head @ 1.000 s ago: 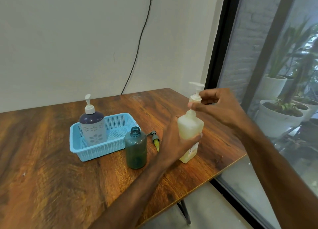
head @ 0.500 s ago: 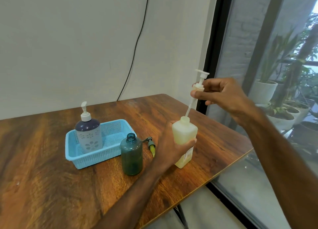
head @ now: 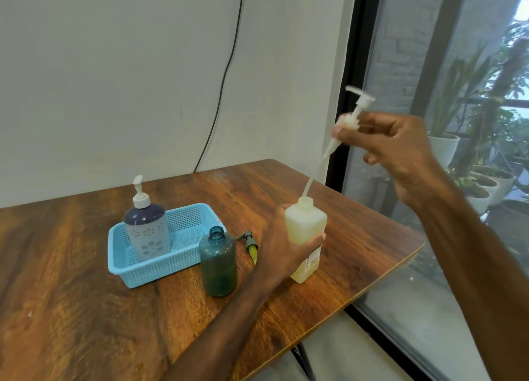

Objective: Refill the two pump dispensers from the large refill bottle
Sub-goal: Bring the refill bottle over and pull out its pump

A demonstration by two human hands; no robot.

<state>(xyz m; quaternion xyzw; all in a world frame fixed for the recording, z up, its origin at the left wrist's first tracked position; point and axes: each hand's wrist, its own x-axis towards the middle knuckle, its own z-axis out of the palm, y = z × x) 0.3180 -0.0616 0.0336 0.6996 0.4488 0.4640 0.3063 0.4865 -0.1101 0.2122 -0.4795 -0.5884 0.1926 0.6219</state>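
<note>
two hands: left hand (head: 282, 243) grips upright bottle (head: 305, 242); right hand (head: 400, 151) pinches tilted, seemingly blurred pump (head: 347, 120).

A glossy, dark-grained wooden tabletop (head: 86, 309) is seen. The basket (head: 148, 269) is made of pale blue perforated plastic. Translucent teal plastic forms the open bottle (head: 219, 266); cloudy, matt plastic forms the yellowish dispenser bottle (head: 305, 226). The pump head (head: 356, 109) is of smooth white plastic.
</note>
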